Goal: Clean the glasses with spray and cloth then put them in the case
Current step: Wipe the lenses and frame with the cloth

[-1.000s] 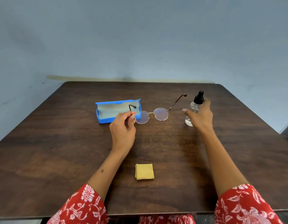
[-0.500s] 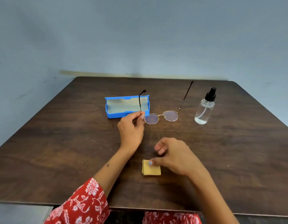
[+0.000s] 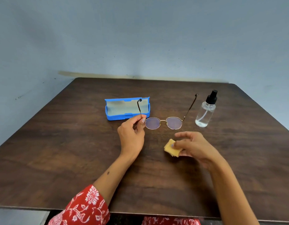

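My left hand [image 3: 132, 135] pinches the left hinge of the round gold-rimmed glasses [image 3: 163, 123] and holds them above the table, temples open and pointing away. My right hand [image 3: 194, 146] pinches the folded yellow cloth [image 3: 170, 147] and has it lifted just off the table, below the right lens. The open blue case [image 3: 125, 116] with a grey lining lies behind my left hand. A clear spray bottle [image 3: 205, 111] with a black nozzle stands upright to the right of the glasses, untouched.
Everything sits on a dark wooden table [image 3: 59, 159] against a pale blue wall [image 3: 140, 38]. The table's front edge runs near my red patterned sleeves [image 3: 85, 207].
My right hand left the spray bottle, came down to the yellow cloth, picked it up and raised it toward the glasses. My left hand kept holding the glasses.
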